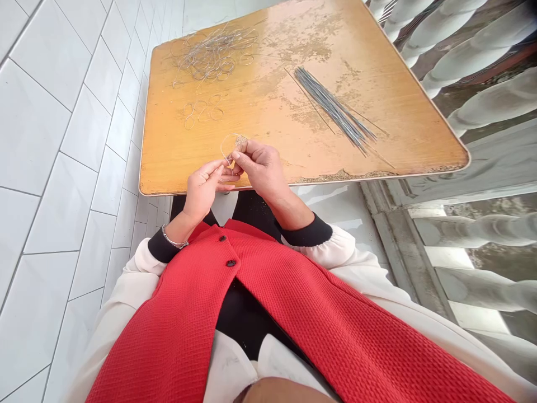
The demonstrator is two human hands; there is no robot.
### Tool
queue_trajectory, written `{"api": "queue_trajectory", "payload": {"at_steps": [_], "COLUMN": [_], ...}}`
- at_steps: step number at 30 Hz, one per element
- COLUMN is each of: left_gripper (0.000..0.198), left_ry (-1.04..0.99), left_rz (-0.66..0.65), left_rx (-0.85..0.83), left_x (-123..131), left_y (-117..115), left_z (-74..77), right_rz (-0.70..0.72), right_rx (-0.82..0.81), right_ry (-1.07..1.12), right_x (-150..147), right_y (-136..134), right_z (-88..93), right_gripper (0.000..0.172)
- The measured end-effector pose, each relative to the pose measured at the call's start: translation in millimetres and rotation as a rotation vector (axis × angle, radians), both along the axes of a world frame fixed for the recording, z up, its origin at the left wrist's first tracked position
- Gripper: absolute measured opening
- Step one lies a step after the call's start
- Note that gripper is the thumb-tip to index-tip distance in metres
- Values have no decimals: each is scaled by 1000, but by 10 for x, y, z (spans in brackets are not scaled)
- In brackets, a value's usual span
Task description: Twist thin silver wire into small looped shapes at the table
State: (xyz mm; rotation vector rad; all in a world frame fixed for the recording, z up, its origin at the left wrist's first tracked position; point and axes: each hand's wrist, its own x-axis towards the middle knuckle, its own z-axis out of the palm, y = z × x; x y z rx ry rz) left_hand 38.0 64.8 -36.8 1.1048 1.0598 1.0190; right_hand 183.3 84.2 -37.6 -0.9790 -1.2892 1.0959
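Near the table's front edge, my left hand and my right hand meet with their fingertips close together. Between them is a thin, pale wire bent into a loop, which rises above the fingers. My left thumb and forefinger pinch its lower part, and the other left fingers reach under the right hand. The right thumb and forefinger close on the wire from the other side. Just beyond, a few curled wire loops lie on the wooden table.
A tangled heap of bent wires sits at the table's far left. To the right lies a bundle of straight grey wires, with a few strays beside it. A white tiled wall runs along the left, and a white balustrade along the right.
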Motion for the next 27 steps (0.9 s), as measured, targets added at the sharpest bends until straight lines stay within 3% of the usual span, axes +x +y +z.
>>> {"api": "queue_trajectory", "payload": {"at_steps": [4,15,27], "left_gripper": [23,28,31], "left_ry": [2,136,239], "left_rz": [-13,-30,-60], "left_rx": [-9,40,4], "left_x": [-9,-20,-2], "left_y": [-8,11,34], "left_z": [-1,16,84], "right_rz": [28,-64,-82], "right_rx": [-28,-100,-141], "right_ry": [17,43,46], "right_x": [8,7,-21], "right_y": [-6,-60,-40], "right_z": [-3,-44,0], "right_gripper": [43,44,28]}}
